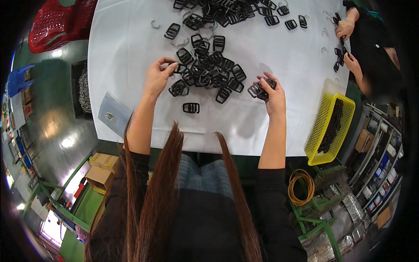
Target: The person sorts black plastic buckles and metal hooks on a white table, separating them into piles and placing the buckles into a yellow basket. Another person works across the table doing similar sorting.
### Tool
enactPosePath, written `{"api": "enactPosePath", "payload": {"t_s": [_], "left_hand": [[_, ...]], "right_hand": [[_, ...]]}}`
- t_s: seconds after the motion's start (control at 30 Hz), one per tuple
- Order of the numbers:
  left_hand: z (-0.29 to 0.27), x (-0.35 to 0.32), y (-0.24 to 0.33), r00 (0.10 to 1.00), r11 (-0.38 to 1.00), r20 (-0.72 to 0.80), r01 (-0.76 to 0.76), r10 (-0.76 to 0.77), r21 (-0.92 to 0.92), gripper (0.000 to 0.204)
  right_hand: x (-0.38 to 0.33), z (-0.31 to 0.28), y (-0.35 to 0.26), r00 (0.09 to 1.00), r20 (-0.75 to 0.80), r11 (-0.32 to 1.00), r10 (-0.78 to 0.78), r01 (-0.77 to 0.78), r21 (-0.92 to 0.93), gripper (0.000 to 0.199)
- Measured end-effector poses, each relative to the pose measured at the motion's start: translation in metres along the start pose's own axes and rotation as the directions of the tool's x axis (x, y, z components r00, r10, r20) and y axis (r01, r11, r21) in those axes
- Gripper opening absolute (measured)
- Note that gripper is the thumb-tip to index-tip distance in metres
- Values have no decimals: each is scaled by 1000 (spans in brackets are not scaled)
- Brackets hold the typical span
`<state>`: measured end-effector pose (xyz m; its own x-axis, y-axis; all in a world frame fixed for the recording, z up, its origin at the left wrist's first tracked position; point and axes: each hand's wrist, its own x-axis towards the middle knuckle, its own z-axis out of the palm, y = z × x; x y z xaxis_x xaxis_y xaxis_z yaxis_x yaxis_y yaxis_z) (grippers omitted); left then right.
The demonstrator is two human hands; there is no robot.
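Right hand (pixel 271 91) grips black buckles (pixel 258 90) lying crosswise; left hand (pixel 158 74) pinches one buckle (pixel 180 68) at the pile

1. Small factory or assembly workshop: white work table (pixel 131 39) heaped with black plastic buckles (pixel 209 70).
2. Yellow mesh basket (pixel 321 126) holds more parts.
3. Second worker's hands (pixel 347 28) opposite; cardboard boxes (pixel 102 170), stocked shelving (pixel 379 161), red crate (pixel 59 19) around.

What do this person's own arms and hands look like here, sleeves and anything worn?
Both forearms are bare; black sleeves are pushed up to about the elbows. The left hand and right hand wear no gloves. No rings, watch or bracelets are discernible at this size.
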<state>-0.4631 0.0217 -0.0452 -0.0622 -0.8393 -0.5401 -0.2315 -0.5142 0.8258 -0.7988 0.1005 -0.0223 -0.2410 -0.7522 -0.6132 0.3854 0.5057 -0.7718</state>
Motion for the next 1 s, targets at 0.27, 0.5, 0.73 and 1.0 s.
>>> {"api": "enactPosePath", "payload": {"t_s": [0.27, 0.5, 0.73, 1.0], "left_hand": [[7, -7, 18, 999, 999, -1, -48, 48, -12, 20], [23, -7, 23, 934, 737, 329, 320, -140, -595, 21], [102, 15, 43, 990, 918, 121, -112, 71, 381, 32], [121, 27, 48, 890, 408, 322, -438, 323, 801, 30]], "right_hand": [[0, -16, 3, 985, 51, 916, 167, -174, 361, 40], [-7, -23, 2, 977, 207, 828, 41, -149, 541, 38], [30, 10, 9, 995, 55, 893, -89, 104, -437, 43], [37, 54, 8, 969, 63, 339, -241, 145, -930, 30]]}}
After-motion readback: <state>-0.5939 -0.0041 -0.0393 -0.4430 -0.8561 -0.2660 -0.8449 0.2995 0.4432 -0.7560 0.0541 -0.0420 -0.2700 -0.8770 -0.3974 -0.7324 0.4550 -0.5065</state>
